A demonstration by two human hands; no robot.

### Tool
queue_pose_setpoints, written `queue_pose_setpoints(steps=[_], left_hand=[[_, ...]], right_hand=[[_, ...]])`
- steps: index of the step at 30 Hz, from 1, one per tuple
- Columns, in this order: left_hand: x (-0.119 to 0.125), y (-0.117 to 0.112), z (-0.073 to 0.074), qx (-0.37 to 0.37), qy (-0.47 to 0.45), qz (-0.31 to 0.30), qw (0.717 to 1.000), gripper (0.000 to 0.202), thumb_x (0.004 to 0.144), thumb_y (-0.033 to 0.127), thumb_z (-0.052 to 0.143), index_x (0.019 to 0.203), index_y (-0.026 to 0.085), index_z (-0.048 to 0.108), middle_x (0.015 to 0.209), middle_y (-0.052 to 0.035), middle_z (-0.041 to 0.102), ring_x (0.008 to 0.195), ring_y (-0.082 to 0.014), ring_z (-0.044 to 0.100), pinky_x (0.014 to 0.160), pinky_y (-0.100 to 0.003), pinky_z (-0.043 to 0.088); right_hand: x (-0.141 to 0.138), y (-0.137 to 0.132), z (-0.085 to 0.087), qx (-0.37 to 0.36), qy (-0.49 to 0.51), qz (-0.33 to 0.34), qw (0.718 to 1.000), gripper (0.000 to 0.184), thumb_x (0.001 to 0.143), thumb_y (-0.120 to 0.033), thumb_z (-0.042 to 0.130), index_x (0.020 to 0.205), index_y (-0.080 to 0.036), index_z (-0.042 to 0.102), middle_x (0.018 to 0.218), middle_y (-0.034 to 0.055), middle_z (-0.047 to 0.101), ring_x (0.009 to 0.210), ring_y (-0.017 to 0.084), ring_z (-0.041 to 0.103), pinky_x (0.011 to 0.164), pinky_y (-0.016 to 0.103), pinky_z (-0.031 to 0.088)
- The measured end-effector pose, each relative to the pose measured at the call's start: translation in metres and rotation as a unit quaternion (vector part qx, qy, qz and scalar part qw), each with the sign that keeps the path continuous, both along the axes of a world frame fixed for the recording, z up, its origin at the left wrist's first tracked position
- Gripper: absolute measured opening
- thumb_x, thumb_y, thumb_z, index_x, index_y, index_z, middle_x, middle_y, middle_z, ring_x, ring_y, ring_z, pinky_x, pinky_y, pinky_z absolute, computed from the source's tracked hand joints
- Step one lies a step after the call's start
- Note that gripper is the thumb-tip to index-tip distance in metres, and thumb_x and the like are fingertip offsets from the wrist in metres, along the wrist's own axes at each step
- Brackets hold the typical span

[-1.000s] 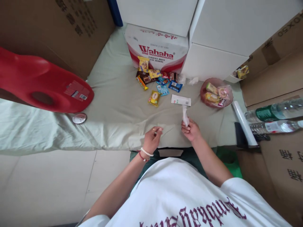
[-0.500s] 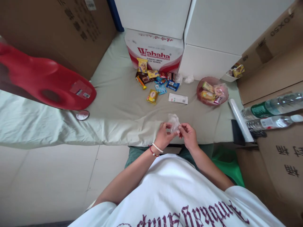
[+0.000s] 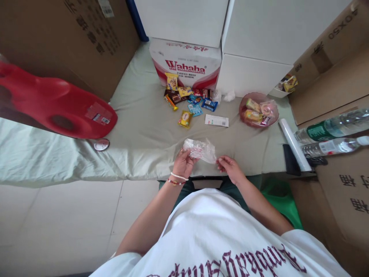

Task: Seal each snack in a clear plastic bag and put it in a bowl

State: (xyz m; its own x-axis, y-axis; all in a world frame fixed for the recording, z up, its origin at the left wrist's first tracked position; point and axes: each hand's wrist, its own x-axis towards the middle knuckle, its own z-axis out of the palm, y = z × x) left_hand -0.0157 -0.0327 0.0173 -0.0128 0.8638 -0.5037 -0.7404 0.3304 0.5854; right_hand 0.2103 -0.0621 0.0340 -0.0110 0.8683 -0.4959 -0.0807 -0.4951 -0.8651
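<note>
A clear crinkled plastic bag [image 3: 200,149] is stretched between my two hands above the front edge of the pale green cloth [image 3: 144,130]. My left hand [image 3: 182,163], with bead bracelets at the wrist, pinches the bag's left end. My right hand [image 3: 229,167] pinches its right corner with thumb and fingers. Farther back on the cloth lies a heap of small snack packets [image 3: 188,99], and a white flat packet [image 3: 216,120] lies alone beside it.
A pink bowl [image 3: 258,109] holds wrapped snacks at right. A Wahaha carton [image 3: 184,63] and white boxes stand behind. A red plastic stool [image 3: 54,104] lies at left, a small round white disc [image 3: 101,144] near it. Water bottles [image 3: 331,138] and a white roll [image 3: 292,144] lie at right.
The bag, held bunched in my right hand alone a second ago, is now taken by both hands and pulled wide open between them. My left hand moved over to grip it.
</note>
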Motion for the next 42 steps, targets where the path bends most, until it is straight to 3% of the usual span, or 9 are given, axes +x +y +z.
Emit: queue_pose_setpoints(steps=[3,7,12,16,21,29,33,38,42], left_hand=[[0.001,-0.004,0.005,0.044,0.04,-0.015,0.998,0.042,0.073,0.036,0.09,0.101,0.024,0.062,0.099,-0.0009,0.077,0.096,-0.0208,0.077,0.086,-0.038,0.062],[0.011,-0.012,0.014,0.095,0.054,-0.055,0.993,0.039,0.073,0.039,0.092,0.093,0.023,0.062,0.095,-0.0005,0.076,0.095,-0.0194,0.076,0.087,-0.037,0.061],[0.002,-0.011,0.011,0.105,0.067,-0.022,0.992,0.042,0.07,0.038,0.094,0.093,0.023,0.063,0.094,0.0,0.075,0.09,-0.0167,0.074,0.083,-0.032,0.061],[-0.023,-0.002,-0.002,0.07,0.121,0.023,0.99,0.044,0.067,0.038,0.094,0.089,0.022,0.059,0.087,0.0033,0.071,0.079,-0.0123,0.07,0.073,-0.026,0.06],[-0.034,0.011,-0.017,0.035,0.148,0.041,0.988,0.045,0.065,0.038,0.092,0.092,0.022,0.058,0.09,0.0028,0.071,0.078,-0.012,0.068,0.069,-0.026,0.059],[-0.028,0.019,-0.007,0.068,0.167,0.003,0.984,0.042,0.065,0.037,0.091,0.089,0.022,0.06,0.085,0.0037,0.07,0.076,-0.0115,0.068,0.072,-0.025,0.056],[-0.026,0.012,0.011,0.12,0.176,-0.049,0.976,0.039,0.066,0.039,0.092,0.091,0.021,0.068,0.087,0.0014,0.074,0.08,-0.014,0.07,0.078,-0.029,0.057],[-0.02,0.002,0.029,0.173,0.191,-0.134,0.957,0.032,0.073,0.041,0.09,0.089,0.018,0.073,0.086,-0.0026,0.076,0.082,-0.017,0.069,0.084,-0.033,0.055],[-0.019,-0.001,0.032,0.159,0.162,-0.116,0.967,0.033,0.069,0.034,0.093,0.082,0.019,0.066,0.084,0.001,0.071,0.077,-0.0134,0.065,0.08,-0.03,0.051]], right_hand=[[0.002,0.006,0.003,0.057,-0.028,-0.08,0.995,0.057,0.071,-0.077,0.078,0.09,-0.025,0.066,0.088,0.0037,0.071,0.071,0.016,0.062,0.05,0.025,0.05],[-0.017,0.02,0.006,0.087,-0.017,0.012,0.996,0.069,0.07,-0.068,0.082,0.123,-0.027,0.064,0.118,0.0097,0.07,0.095,0.023,0.068,0.065,0.033,0.059],[-0.031,0.037,-0.001,0.089,-0.013,-0.061,0.994,0.048,0.063,-0.052,0.087,0.097,-0.024,0.067,0.087,-0.0009,0.066,0.074,0.015,0.059,0.061,0.026,0.048],[-0.005,0.036,0.003,0.067,0.079,-0.148,0.984,0.044,0.058,-0.044,0.094,0.085,-0.024,0.065,0.077,-0.005,0.061,0.064,0.01,0.051,0.053,0.022,0.038],[0.025,0.01,0.004,0.018,0.105,-0.142,0.984,0.043,0.056,-0.039,0.096,0.083,-0.023,0.066,0.074,-0.0043,0.062,0.062,0.009,0.05,0.052,0.021,0.039],[0.039,0.0,-0.007,0.105,-0.101,-0.159,0.977,0.034,0.069,-0.046,0.084,0.085,-0.023,0.064,0.07,-0.005,0.056,0.059,0.011,0.046,0.053,0.024,0.038],[0.04,0.029,0.014,0.217,-0.218,-0.075,0.949,0.026,0.085,-0.048,0.071,0.094,-0.023,0.068,0.085,0.0022,0.067,0.075,0.017,0.059,0.072,0.032,0.05],[0.012,0.061,0.043,0.338,-0.235,0.162,0.897,0.048,0.084,-0.052,0.077,0.126,-0.029,0.071,0.126,0.0081,0.07,0.121,0.027,0.062,0.106,0.044,0.05],[-0.012,0.062,0.035,0.261,-0.148,0.258,0.918,0.04,0.086,-0.054,0.074,0.113,-0.024,0.075,0.098,0.0039,0.074,0.09,0.022,0.068,0.086,0.038,0.055]])
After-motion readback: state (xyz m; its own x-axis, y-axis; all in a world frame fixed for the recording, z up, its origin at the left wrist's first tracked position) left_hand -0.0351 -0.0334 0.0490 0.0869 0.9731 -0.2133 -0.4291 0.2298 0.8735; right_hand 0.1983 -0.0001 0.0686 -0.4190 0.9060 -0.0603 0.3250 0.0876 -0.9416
